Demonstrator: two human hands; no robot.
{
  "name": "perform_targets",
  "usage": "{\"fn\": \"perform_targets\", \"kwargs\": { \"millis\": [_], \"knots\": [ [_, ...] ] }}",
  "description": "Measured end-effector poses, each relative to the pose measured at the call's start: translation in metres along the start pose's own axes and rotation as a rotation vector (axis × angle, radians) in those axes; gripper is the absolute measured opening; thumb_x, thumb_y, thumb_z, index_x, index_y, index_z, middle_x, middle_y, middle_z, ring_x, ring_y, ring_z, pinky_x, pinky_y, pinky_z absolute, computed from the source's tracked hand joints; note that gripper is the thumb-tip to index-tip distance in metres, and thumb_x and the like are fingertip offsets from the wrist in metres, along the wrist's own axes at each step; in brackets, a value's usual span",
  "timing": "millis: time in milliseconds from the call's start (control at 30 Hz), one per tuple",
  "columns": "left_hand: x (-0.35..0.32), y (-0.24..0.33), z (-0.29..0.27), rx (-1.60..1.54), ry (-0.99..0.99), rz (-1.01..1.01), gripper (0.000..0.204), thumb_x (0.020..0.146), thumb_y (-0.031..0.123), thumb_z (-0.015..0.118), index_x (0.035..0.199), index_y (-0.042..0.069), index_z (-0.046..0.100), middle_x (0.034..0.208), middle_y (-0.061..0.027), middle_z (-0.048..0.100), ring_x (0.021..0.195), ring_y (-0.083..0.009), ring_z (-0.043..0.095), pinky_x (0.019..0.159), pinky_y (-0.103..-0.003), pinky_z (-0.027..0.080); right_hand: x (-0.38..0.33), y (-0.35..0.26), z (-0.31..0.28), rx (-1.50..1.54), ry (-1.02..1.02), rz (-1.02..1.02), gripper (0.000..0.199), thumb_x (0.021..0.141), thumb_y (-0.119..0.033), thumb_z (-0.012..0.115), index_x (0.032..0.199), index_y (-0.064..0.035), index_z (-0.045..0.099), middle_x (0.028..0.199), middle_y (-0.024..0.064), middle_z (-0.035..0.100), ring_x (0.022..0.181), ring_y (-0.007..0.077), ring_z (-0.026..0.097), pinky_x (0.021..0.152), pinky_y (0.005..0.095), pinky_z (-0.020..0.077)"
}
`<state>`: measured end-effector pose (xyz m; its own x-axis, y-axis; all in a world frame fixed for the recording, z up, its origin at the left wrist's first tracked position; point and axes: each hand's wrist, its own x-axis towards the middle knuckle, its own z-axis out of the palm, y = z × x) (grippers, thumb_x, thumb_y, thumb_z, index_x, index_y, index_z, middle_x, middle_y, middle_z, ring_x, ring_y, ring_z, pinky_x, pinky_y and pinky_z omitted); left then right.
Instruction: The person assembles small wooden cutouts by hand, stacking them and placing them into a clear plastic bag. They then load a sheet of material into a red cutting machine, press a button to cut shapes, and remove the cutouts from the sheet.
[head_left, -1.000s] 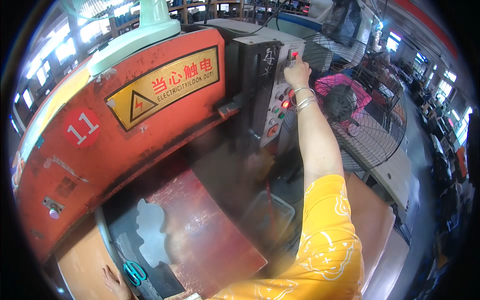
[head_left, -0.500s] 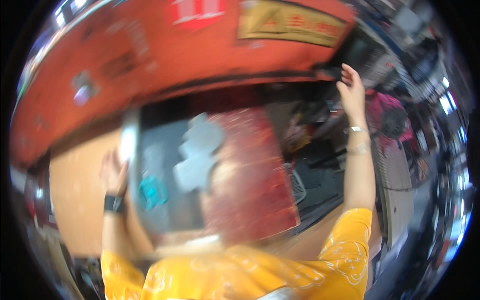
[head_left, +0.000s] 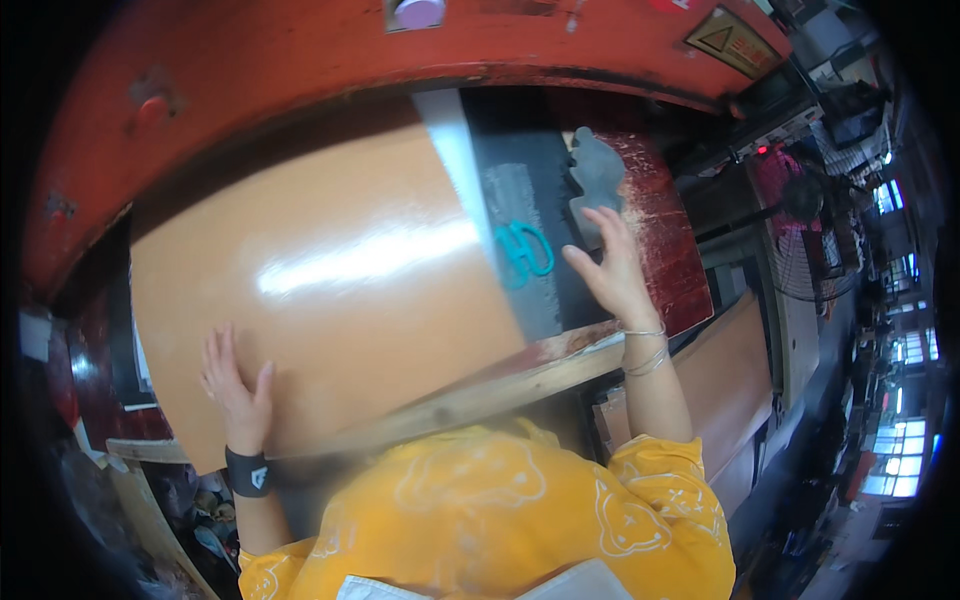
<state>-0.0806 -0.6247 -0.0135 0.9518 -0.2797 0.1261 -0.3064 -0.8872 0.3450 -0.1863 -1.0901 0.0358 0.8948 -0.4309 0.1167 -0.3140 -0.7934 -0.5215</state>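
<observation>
A large, smooth tan sheet (head_left: pixel 330 330) covers the left and middle of the work table. My left hand (head_left: pixel 238 395) lies on its near left part with the fingers spread. To the right of the sheet, my right hand (head_left: pixel 612 265) is open, thumb apart from the fingers, holding nothing. Its fingertips overlap the near end of a grey, wavy-edged flat piece (head_left: pixel 597 168); whether they touch it I cannot tell. Left of this hand, a teal object with loops like scissor handles (head_left: pixel 525 252) rests on a dark board with a grey patch (head_left: pixel 540 305).
An orange-red machine beam (head_left: pixel 300 75) spans the far side above the table. Along the near edge runs a wooden strip (head_left: pixel 500 385). The worn red board (head_left: pixel 670 235) shows at right, with a caged fan (head_left: pixel 803 200) beyond and another brown sheet (head_left: pixel 735 345) lower down.
My right hand has come down from the machine's right end to the grey piece. My left hand has moved from the tan sheet's right edge to its near left part. The view has shifted left.
</observation>
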Motion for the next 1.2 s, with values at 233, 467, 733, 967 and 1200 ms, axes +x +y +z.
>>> {"fn": "perform_targets", "kwargs": {
  "millis": [233, 467, 733, 967, 1200],
  "knots": [
    [0.052, -0.063, 0.025, 0.201, -0.038, -0.047, 0.070, 0.083, 0.049, 0.057, 0.140, 0.016, 0.036, 0.145, -0.0186, 0.030, 0.135, -0.0367, 0.024, 0.106, -0.060, 0.015, -0.030, -0.079, 0.093, -0.130, -0.147, -0.295, 0.063, 0.080, -0.034, 0.064, 0.134, -0.0079, 0.041, 0.139, 0.0266, 0.031, 0.131, 0.0449, 0.024, 0.107, 0.0539, 0.0188],
    [0.167, -0.052, 0.013, 0.234, -0.072, 0.019, 0.062, 0.085, 0.052, 0.052, 0.136, 0.018, 0.043, 0.142, -0.0171, 0.037, 0.133, -0.0343, 0.030, 0.106, -0.056, 0.021, -0.041, -0.092, 0.108, -0.296, -0.173, -0.288, 0.060, 0.085, -0.037, 0.057, 0.136, -0.0118, 0.040, 0.142, 0.0253, 0.028, 0.134, 0.0428, 0.021, 0.108, 0.0537, 0.0130],
    [0.079, -0.088, 0.027, -0.352, 0.151, 0.179, 0.052, 0.084, 0.025, 0.063, 0.129, 0.005, 0.047, 0.134, -0.0191, 0.045, 0.125, -0.0338, 0.041, 0.104, -0.042, 0.032, -0.021, -0.015, 0.054, -0.013, 0.113, -0.002, 0.042, 0.081, -0.018, 0.063, 0.120, -0.0038, 0.055, 0.128, 0.0210, 0.048, 0.119, 0.0352, 0.045, 0.101, 0.0398, 0.0347],
    [0.009, -0.256, -0.011, -0.120, 0.669, -0.474, 0.047, 0.089, 0.026, 0.057, 0.126, -0.001, 0.049, 0.128, -0.0200, 0.050, 0.119, -0.0295, 0.048, 0.100, -0.034, 0.036, -0.058, -0.033, 0.090, 0.203, 0.010, -0.087, 0.038, 0.084, -0.012, 0.059, 0.119, -0.0003, 0.055, 0.120, 0.0189, 0.055, 0.113, 0.0321, 0.051, 0.099, 0.0376, 0.0365],
    [0.010, -0.287, -0.030, -0.458, 0.408, -0.448, 0.035, 0.093, 0.026, 0.054, 0.113, -0.001, 0.062, 0.102, -0.0121, 0.067, 0.095, -0.0168, 0.061, 0.086, -0.028, 0.046, -0.069, -0.047, 0.110, 0.030, 0.139, -0.068, 0.040, 0.090, -0.017, 0.052, 0.126, 0.0015, 0.050, 0.115, 0.0225, 0.056, 0.110, 0.0357, 0.050, 0.096, 0.0413, 0.0372]
  ]
}}
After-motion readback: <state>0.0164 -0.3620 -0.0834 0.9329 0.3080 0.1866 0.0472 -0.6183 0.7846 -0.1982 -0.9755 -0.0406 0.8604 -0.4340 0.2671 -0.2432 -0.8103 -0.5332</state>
